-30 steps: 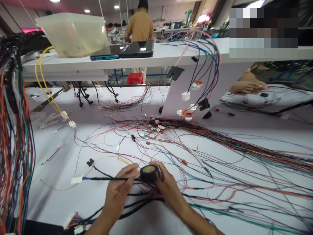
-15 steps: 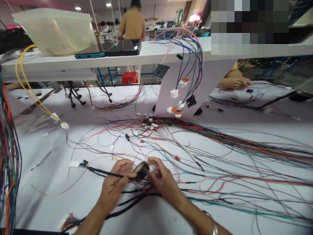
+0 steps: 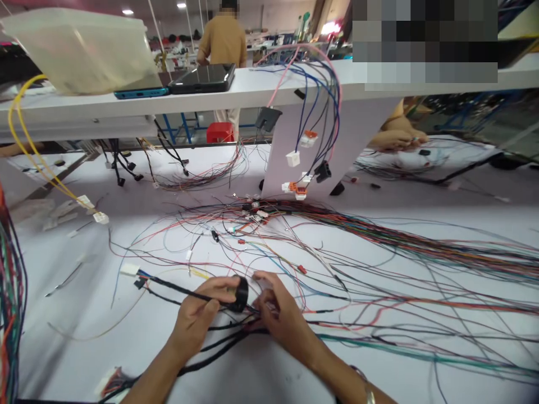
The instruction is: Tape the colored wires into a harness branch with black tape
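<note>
We are holding a roll of black tape (image 3: pixel 241 295) tilted up on edge, beside a black-wrapped cable (image 3: pixel 168 285) that is ending in a white plug (image 3: pixel 129 270).

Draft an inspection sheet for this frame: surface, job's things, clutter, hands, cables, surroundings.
Surface: white tabletop, strewn with wires.
Job's things: black tape roll; black-wrapped cable ending in a white connector.
Clutter: plastic tub and two phones on the raised shelf.
Hands: left hand holds the tape roll and wrapped cable; right hand is curled beside them, grip unclear.
Cables: multicoloured wire bundle runs off right; blue and pink wires hang over the shelf edge.
Surroundings: person in a tan top beyond the shelf; another person's hands at right.
</note>
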`<state>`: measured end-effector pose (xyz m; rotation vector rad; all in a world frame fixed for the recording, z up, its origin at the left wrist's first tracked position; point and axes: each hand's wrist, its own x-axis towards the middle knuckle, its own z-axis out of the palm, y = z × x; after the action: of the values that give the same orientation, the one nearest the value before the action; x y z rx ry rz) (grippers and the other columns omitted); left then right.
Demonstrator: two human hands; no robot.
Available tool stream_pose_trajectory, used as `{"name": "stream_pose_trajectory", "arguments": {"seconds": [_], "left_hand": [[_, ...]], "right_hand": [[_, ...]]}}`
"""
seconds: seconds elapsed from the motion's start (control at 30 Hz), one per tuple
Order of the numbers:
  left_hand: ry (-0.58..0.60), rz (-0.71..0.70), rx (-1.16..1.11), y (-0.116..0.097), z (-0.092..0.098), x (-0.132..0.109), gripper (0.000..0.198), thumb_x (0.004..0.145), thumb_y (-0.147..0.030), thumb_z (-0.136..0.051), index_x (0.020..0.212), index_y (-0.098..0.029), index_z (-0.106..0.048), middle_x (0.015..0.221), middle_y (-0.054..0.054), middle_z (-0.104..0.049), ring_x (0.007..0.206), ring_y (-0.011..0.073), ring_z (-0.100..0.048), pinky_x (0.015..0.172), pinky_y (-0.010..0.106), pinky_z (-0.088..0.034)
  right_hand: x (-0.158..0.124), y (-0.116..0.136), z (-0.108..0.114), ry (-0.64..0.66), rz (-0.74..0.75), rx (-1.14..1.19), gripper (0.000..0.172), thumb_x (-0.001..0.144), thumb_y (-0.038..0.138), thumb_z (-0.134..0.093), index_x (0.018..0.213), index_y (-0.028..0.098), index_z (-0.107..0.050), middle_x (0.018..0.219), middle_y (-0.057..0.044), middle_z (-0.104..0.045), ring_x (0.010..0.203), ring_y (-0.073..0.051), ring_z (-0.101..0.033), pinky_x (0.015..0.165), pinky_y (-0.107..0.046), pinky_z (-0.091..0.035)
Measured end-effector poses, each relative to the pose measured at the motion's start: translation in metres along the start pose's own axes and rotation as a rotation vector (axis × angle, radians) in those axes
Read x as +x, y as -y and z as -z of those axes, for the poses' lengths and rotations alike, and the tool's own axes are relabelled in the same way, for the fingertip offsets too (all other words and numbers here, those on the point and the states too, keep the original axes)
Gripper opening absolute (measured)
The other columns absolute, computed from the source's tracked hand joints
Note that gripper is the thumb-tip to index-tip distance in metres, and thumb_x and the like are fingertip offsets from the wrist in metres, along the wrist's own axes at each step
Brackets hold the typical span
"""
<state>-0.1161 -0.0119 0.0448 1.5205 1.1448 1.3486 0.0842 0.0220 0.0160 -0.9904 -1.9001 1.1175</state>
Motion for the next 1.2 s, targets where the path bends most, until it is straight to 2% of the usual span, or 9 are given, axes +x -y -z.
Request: {"name": "stream_pose_trajectory", "arguments": {"seconds": [0.1, 0.2, 0.37, 0.6, 0.73, 0.8, 0.97, 1.07, 1.2], "left_hand": [[0.044, 0.025, 0.149, -0.002, -0.003, 0.015, 0.028, 0.088, -0.034, -0.05, 0.088, -0.018, -0.073, 0.075, 0.007, -0.071, 0.072, 0.0187, -0.064, 0.07, 0.03, -0.05], [-0.083, 0.206, 0.137, -0.004, -0.014, 0.019, 0.031, 0.088, -0.037, -0.049, 0.094, -0.018, -0.073, 0.055, 0.0, -0.063, 0.052, 0.0135, -0.057, 0.056, 0.024, -0.047], [-0.065, 0.552, -0.125, -0.002, -0.03, -0.002, 0.026, 0.08, -0.037, -0.063, 0.09, -0.016, -0.075, 0.074, 0.004, -0.067, 0.077, 0.0189, -0.062, 0.069, 0.026, -0.048], [-0.035, 0.26, -0.048, -0.001, -0.028, -0.008, 0.023, 0.086, -0.033, -0.056, 0.095, -0.022, -0.074, 0.104, 0.008, -0.063, 0.091, 0.0201, -0.058, 0.08, 0.03, -0.046], [0.33, 0.071, 0.097, -0.01, -0.021, 0.022, 0.025, 0.088, -0.028, -0.051, 0.095, -0.024, -0.074, 0.1, 0.008, -0.069, 0.095, 0.0206, -0.06, 0.086, 0.032, -0.045], [0.356, 0.08, 0.202, -0.013, -0.02, 0.031, 0.026, 0.089, -0.028, -0.05, 0.09, -0.023, -0.075, 0.084, 0.006, -0.07, 0.082, 0.0189, -0.062, 0.077, 0.029, -0.048], [0.075, 0.348, 0.084, -0.011, -0.03, 0.018, 0.029, 0.085, -0.035, -0.053, 0.074, -0.018, -0.075, 0.077, 0.005, -0.069, 0.054, 0.015, -0.061, 0.052, 0.025, -0.05], [-0.061, 0.41, 0.004, -0.013, -0.036, 0.004, 0.028, 0.082, -0.035, -0.057, 0.069, -0.018, -0.074, 0.081, 0.006, -0.071, 0.069, 0.0187, -0.066, 0.066, 0.026, -0.052], [-0.127, 0.402, 0.032, -0.014, -0.036, -0.006, 0.025, 0.083, -0.035, -0.058, 0.077, -0.018, -0.075, 0.079, 0.005, -0.072, 0.077, 0.0214, -0.064, 0.072, 0.029, -0.051]], "right_hand": [[-0.005, 0.007, -0.004, 0.19, 0.332, -0.221, 0.044, 0.078, 0.006, -0.044, 0.118, 0.024, -0.049, 0.116, -0.011, -0.052, 0.089, -0.017, -0.058, 0.076, -0.029, -0.05], [-0.009, 0.008, -0.01, 0.215, 0.413, -0.435, 0.035, 0.081, 0.004, -0.043, 0.105, 0.024, -0.057, 0.104, -0.007, -0.056, 0.079, -0.015, -0.056, 0.067, -0.023, -0.049], [-0.013, 0.0, -0.01, 0.191, 0.445, -0.27, 0.026, 0.089, 0.012, -0.042, 0.109, 0.024, -0.053, 0.105, -0.008, -0.061, 0.092, -0.02, -0.059, 0.079, -0.031, -0.049], [0.005, -0.007, -0.01, -0.093, -0.289, 0.348, 0.026, 0.087, 0.028, -0.045, 0.112, 0.022, -0.045, 0.102, -0.006, -0.058, 0.063, -0.013, -0.059, 0.056, -0.026, -0.051], [0.015, -0.01, -0.012, -0.031, -0.344, 0.314, 0.04, 0.079, 0.025, -0.052, 0.118, 0.021, -0.045, 0.104, -0.004, -0.055, 0.049, -0.008, -0.048, 0.047, -0.023, -0.044], [0.012, -0.009, -0.006, -0.032, -0.324, 0.299, 0.035, 0.081, 0.024, -0.047, 0.116, 0.021, -0.046, 0.096, -0.003, -0.057, 0.052, -0.01, -0.051, 0.048, -0.024, -0.044], [-0.009, 0.014, 0.015, -0.203, 0.226, -0.053, 0.027, 0.09, 0.029, -0.04, 0.114, 0.02, -0.049, 0.099, -0.008, -0.058, 0.096, -0.023, -0.058, 0.085, -0.04, -0.046], [-0.014, 0.032, 0.01, -0.092, 0.611, -0.513, 0.029, 0.088, 0.031, -0.051, 0.113, 0.018, -0.052, 0.105, -0.009, -0.059, 0.105, -0.025, -0.052, 0.103, -0.046, -0.029], [-0.004, 0.04, -0.004, 0.014, 0.465, -0.839, 0.022, 0.087, 0.01, -0.047, 0.105, 0.019, -0.056, 0.09, -0.005, -0.063, 0.088, -0.02, -0.054, 0.102, -0.043, -0.026]]}}
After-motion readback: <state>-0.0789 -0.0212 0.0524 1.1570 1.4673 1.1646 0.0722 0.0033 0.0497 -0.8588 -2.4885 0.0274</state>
